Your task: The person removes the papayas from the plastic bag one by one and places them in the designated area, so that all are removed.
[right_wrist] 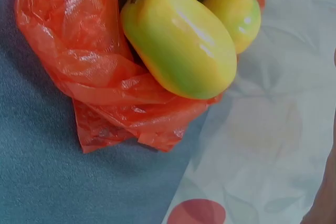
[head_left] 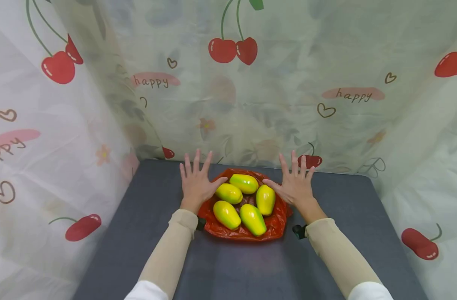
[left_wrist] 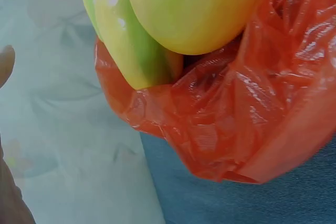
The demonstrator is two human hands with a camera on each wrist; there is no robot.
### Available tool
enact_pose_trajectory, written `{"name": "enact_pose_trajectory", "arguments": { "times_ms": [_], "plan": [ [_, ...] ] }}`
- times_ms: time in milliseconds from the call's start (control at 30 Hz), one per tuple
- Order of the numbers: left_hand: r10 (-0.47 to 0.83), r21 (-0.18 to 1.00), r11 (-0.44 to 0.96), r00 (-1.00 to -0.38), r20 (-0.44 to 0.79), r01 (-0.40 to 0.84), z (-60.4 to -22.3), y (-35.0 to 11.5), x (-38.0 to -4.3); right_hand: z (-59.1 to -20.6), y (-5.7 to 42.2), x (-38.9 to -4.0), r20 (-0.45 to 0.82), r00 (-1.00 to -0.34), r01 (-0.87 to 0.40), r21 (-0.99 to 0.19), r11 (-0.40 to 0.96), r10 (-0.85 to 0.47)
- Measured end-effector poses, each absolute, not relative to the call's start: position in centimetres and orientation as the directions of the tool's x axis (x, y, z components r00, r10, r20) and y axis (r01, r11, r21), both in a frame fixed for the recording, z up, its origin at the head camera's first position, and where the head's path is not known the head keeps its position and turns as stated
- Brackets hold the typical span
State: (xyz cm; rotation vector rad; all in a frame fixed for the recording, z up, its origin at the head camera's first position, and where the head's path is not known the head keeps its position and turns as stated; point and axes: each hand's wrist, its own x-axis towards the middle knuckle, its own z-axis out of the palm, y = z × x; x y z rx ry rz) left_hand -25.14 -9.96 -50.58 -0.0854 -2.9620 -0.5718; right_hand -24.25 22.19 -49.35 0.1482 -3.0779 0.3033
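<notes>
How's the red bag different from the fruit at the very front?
The bag is red; the front fruit is yellow and green. The bag is thin and crinkled; the fruit is smooth and rounded. The bag is bigger, and the fruit lies in it. Both look shiny.

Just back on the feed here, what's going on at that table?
A person's left hand and right hand are held out with fingers spread, one on either side of an open red plastic bag on the dark table. Five yellow-green fruits lie in the bag. Neither hand grips anything; whether the thumbs touch the fruit, I can't tell.
</notes>
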Motion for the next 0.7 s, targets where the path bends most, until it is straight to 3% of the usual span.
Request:
{"name": "enact_pose_trajectory", "arguments": {
  "times_ms": [700],
  "plan": [
    [-0.049, 0.513, 0.858, -0.995, 0.092, 0.005, -53.2, -12.6, -23.2, -50.8, 21.3, -22.5, -0.012, -0.987, -0.146, -0.357, 0.923, -0.161]
  ]
}}
